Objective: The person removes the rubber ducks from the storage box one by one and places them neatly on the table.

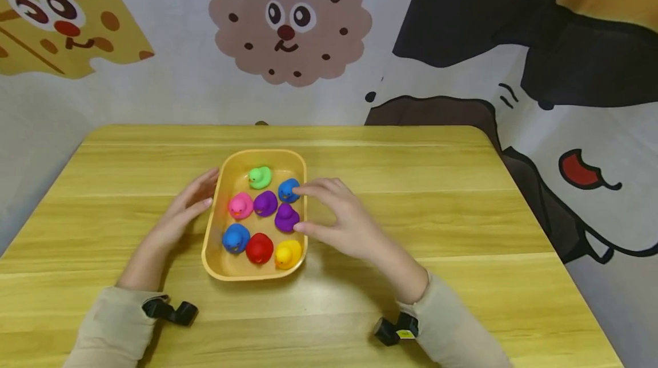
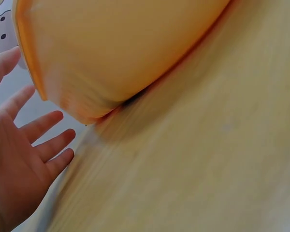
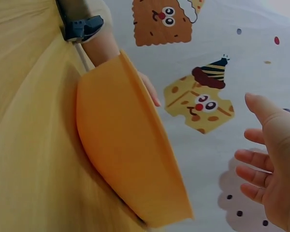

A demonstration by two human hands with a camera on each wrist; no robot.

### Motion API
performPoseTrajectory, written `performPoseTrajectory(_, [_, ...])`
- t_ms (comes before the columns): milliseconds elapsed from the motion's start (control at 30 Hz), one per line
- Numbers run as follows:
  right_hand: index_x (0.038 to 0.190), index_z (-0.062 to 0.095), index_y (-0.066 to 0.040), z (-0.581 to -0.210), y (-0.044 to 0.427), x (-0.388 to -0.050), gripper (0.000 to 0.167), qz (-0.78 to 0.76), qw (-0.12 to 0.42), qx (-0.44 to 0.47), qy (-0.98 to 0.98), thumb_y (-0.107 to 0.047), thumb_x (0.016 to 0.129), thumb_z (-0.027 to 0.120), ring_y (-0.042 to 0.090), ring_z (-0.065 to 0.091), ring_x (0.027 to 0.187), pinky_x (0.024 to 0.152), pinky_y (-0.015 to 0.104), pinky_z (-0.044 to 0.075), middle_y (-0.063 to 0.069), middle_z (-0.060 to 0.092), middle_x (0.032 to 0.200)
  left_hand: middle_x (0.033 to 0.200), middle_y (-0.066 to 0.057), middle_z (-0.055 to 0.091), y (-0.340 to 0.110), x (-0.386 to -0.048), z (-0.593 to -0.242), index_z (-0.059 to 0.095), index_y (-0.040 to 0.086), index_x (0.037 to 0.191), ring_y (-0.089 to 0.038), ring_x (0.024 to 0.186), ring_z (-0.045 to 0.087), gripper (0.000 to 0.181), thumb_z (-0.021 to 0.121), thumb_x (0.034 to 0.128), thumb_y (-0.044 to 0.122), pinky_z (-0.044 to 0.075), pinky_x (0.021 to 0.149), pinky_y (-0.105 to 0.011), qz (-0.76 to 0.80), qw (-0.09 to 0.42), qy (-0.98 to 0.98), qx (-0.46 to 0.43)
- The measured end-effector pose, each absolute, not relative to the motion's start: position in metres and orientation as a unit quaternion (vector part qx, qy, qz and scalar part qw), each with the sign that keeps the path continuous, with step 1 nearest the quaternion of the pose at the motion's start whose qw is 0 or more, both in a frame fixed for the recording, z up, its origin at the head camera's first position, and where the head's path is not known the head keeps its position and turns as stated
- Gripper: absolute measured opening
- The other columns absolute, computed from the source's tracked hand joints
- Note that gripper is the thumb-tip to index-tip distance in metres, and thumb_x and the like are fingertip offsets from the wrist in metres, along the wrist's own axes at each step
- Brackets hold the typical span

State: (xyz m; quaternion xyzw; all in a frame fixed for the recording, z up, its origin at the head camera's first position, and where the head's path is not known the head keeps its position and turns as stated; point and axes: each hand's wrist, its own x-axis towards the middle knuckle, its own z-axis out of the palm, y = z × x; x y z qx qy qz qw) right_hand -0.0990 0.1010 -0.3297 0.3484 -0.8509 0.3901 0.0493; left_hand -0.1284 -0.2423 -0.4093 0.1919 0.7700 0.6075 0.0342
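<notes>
A yellow-orange plastic tray (image 1: 252,278) on the table holds small rubber ducks: green (image 1: 261,178), pink (image 1: 240,206), red (image 1: 259,249), yellow (image 1: 288,254), two purple (image 1: 265,204) and two blue (image 1: 236,239). Along the tray's left side is my left hand (image 1: 182,211), its fingers extended; whether they touch the wall I cannot tell. My right hand (image 1: 344,216) hovers over the right rim, thumb and fingers spread apart. Its fingertips overlap the right-hand blue duck (image 1: 287,190) in the head view, and its thumb is near a purple duck (image 1: 286,219). Nothing is held in the right wrist view.
The wood-grain table (image 1: 437,202) extends on both sides of the tray and in front of it. Behind hangs a cloth (image 1: 180,94) printed with cartoon food. Black wrist devices (image 1: 396,329) are strapped over both beige sleeves (image 1: 457,322).
</notes>
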Motion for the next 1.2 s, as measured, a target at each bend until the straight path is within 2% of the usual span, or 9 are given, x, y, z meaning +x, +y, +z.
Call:
performPoseTrajectory(367, [0.128, 0.061, -0.012, -0.346, 0.076, -0.106, 0.052, 0.363, 0.004, 0.421, -0.831, -0.034, 0.083, 0.076, 0.013, 0.048, 0.115, 0.098, 0.031, 0.038, 0.000, 0.060, 0.124, 0.146, -0.025, 0.035, -0.242, -0.128, -0.417, 0.031, 0.008, 0.150, -0.007, 0.125, 0.040, 0.056, 0.048, 0.0970, 0.004, 0.032, 0.098, -0.018, 0.604, 0.045, 0.774, 0.182])
performPoseTrajectory(567, [0.124, 0.063, -0.010, -0.355, 0.064, -0.112, 0.052, 0.345, -0.016, 0.458, -0.819, -0.033, 0.080, 0.078, 0.013, 0.050, 0.111, 0.096, 0.027, 0.037, -0.001, 0.063, 0.119, 0.145, -0.028, 0.035, -0.245, -0.131, -0.422, 0.031, 0.006, 0.149, -0.006, 0.123, 0.043, 0.056, 0.049, 0.0965, 0.001, 0.033, 0.098, -0.015, 0.612, 0.048, 0.767, 0.187])
performPoseTrajectory(800, [0.122, 0.064, -0.007, -0.359, 0.055, -0.116, 0.051, 0.320, -0.055, 0.481, -0.815, -0.031, 0.080, 0.079, 0.015, 0.052, 0.108, 0.096, 0.026, 0.036, 0.003, 0.065, 0.116, 0.146, -0.029, 0.033, -0.244, -0.132, -0.424, 0.030, 0.006, 0.150, -0.006, 0.123, 0.043, 0.056, 0.049, 0.0966, 0.002, 0.033, 0.099, -0.015, 0.617, 0.052, 0.762, 0.191])
performPoseTrajectory(1000, [0.123, 0.065, -0.011, -0.362, 0.050, -0.121, 0.049, 0.264, -0.076, 0.486, -0.830, -0.034, 0.081, 0.078, 0.013, 0.051, 0.110, 0.096, 0.024, 0.035, -0.002, 0.064, 0.118, 0.146, -0.028, 0.033, -0.243, -0.131, -0.423, 0.030, 0.007, 0.150, -0.006, 0.124, 0.042, 0.056, 0.049, 0.0971, 0.003, 0.033, 0.098, -0.014, 0.614, 0.057, 0.765, 0.185])
performPoseTrajectory(1200, [0.119, 0.067, -0.015, -0.361, 0.043, -0.124, 0.042, 0.235, -0.093, 0.493, -0.833, -0.029, 0.082, 0.078, 0.010, 0.052, 0.104, 0.093, 0.023, 0.035, -0.004, 0.065, 0.112, 0.145, -0.029, 0.033, -0.244, -0.131, -0.422, 0.030, 0.007, 0.150, -0.006, 0.122, 0.043, 0.056, 0.049, 0.0973, 0.004, 0.033, 0.097, -0.014, 0.613, 0.058, 0.767, 0.181])
